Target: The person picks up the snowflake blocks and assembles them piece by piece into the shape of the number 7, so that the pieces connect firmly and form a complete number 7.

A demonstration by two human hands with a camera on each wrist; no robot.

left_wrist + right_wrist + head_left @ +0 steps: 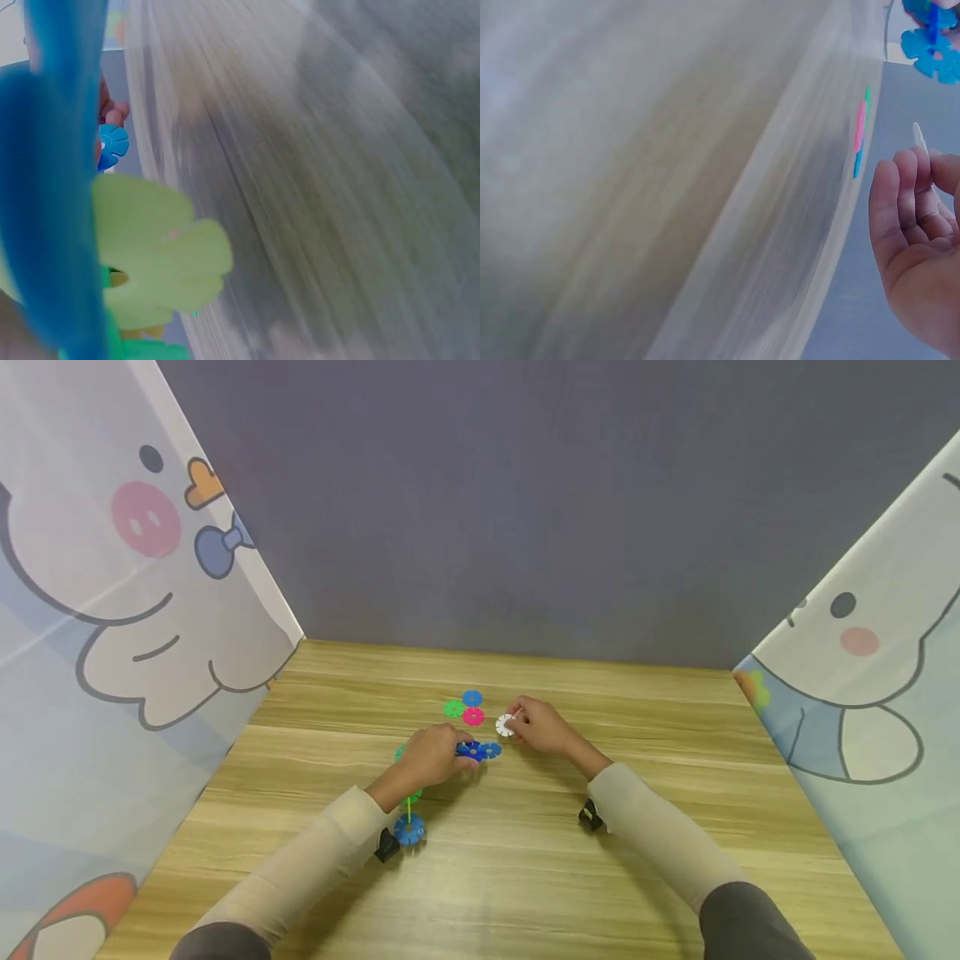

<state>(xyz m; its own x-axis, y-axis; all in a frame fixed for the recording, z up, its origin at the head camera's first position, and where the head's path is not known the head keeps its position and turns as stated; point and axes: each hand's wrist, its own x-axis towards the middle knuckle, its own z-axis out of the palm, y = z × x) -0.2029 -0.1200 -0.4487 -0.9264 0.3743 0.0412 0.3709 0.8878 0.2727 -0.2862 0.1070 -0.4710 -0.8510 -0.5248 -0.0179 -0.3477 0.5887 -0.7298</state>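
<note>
My left hand (431, 753) grips a joined set of notched plastic snowflake discs, with dark and lighter blue discs (491, 750) jutting out past its fingertips. More joined discs hang below that wrist: green, a yellow one seen edge-on, and a blue disc (409, 829) nearest the front. In the left wrist view, a yellow-green disc (161, 255) and a blurred blue disc (52, 195) stand close to the camera. My right hand (547, 727) pinches a white snowflake disc (503, 725) between thumb and fingers, seen edge-on in the right wrist view. The two hands' discs are apart.
Beyond the hands, a green disc (453, 709), a blue disc (472, 698) and a pink disc (473, 717) lie close together on the wood-grain table (525, 877). A grey panel (487, 510) rises at the back; cartoon-printed panels flank both sides.
</note>
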